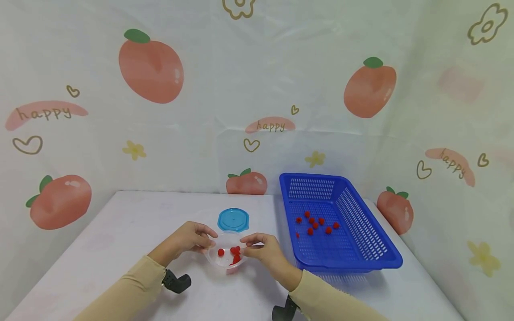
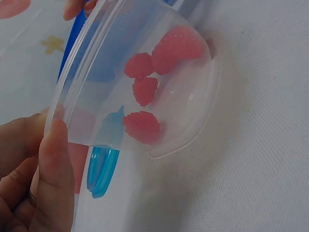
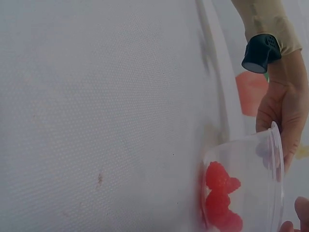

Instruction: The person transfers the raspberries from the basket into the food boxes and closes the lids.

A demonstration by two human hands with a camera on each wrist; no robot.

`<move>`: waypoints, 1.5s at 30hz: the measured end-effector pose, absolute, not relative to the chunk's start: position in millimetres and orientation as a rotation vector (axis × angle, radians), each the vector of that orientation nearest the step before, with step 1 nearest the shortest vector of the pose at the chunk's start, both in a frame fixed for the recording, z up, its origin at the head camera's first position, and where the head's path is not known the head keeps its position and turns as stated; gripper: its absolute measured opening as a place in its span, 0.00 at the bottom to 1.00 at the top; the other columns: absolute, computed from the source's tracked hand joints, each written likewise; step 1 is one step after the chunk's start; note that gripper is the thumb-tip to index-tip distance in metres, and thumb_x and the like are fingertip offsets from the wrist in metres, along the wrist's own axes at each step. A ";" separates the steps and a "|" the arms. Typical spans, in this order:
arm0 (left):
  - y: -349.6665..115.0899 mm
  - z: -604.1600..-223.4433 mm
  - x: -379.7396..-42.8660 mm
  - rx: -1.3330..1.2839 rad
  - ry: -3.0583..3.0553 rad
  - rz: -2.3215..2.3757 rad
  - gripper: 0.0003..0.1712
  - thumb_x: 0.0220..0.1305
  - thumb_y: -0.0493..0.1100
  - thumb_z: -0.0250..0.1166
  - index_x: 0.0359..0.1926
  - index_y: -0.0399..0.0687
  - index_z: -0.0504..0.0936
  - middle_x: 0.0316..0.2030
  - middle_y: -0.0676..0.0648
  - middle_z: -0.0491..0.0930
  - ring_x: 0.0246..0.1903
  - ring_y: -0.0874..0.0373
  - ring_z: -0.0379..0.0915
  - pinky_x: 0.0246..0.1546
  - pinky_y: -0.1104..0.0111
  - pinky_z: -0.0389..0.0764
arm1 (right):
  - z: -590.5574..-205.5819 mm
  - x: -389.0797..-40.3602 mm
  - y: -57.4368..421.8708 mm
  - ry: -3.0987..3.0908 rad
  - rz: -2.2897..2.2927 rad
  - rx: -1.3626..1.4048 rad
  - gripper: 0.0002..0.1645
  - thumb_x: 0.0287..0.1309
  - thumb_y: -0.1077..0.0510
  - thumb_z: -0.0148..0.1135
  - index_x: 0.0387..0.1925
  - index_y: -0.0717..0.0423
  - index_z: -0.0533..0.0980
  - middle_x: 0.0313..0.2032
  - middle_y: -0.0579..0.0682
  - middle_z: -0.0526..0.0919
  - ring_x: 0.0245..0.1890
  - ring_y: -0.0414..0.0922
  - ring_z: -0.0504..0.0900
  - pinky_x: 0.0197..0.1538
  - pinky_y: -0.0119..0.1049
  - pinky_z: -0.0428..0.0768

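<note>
Head: on the counter [image 1: 160, 214], the left hand [image 1: 189, 239] pinches the clear bowl [image 1: 217, 263] at ten o'clock; blue lid [image 1: 233, 220] at twelve, blue basket [image 1: 357, 223] at two. Left wrist: raspberries [image 2: 141, 126] inside. Right wrist: the right hand [image 3: 300, 217] near the rim, its grip impossible to tell.

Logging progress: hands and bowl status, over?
Left hand pinching bowl rim; right hand at opposite rim, grip unclear. Bowl uncovered, berries inside. Blue lid beyond, not blocking.

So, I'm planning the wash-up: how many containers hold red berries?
2: the clear bowl, pinched by the left hand, and the blue basket to the bowl's right.
</note>
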State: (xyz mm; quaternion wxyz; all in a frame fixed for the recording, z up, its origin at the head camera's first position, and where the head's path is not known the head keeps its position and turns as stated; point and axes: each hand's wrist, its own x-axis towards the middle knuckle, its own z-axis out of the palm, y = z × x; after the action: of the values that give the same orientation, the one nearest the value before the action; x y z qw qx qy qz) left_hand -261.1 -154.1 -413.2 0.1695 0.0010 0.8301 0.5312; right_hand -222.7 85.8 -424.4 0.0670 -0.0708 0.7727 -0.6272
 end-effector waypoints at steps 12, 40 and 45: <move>-154.0 -412.7 -261.4 0.015 2.349 1.515 0.13 0.56 0.36 0.71 0.43 0.37 0.83 0.25 0.46 0.79 0.21 0.57 0.75 0.29 0.71 0.82 | -421.2 -219.5 86.7 2.326 -1.876 -0.200 0.17 0.50 0.66 0.70 0.44 0.65 0.82 0.39 0.57 0.79 0.33 0.41 0.78 0.44 0.33 0.82; -151.0 -411.8 -261.8 -0.032 2.363 1.503 0.13 0.54 0.37 0.72 0.42 0.39 0.84 0.24 0.46 0.78 0.19 0.57 0.74 0.27 0.71 0.82 | -360.7 -205.7 130.0 2.252 -1.926 -0.193 0.21 0.57 0.58 0.68 0.52 0.59 0.79 0.43 0.51 0.78 0.43 0.43 0.80 0.56 0.39 0.78; -151.3 -412.4 -262.7 -0.038 2.373 1.489 0.13 0.54 0.37 0.72 0.42 0.39 0.84 0.24 0.46 0.78 0.20 0.57 0.74 0.27 0.71 0.81 | -334.6 -212.5 154.1 2.266 -2.024 -0.175 0.21 0.57 0.62 0.67 0.52 0.60 0.78 0.41 0.47 0.78 0.41 0.41 0.78 0.41 0.27 0.78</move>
State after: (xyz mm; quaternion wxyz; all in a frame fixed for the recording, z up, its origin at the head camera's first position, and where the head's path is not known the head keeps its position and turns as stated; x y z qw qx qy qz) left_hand -262.7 -151.3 -412.4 0.1691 -0.0132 0.8348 0.5239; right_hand -212.5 154.1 -334.6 0.0492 -0.0574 0.7436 -0.6643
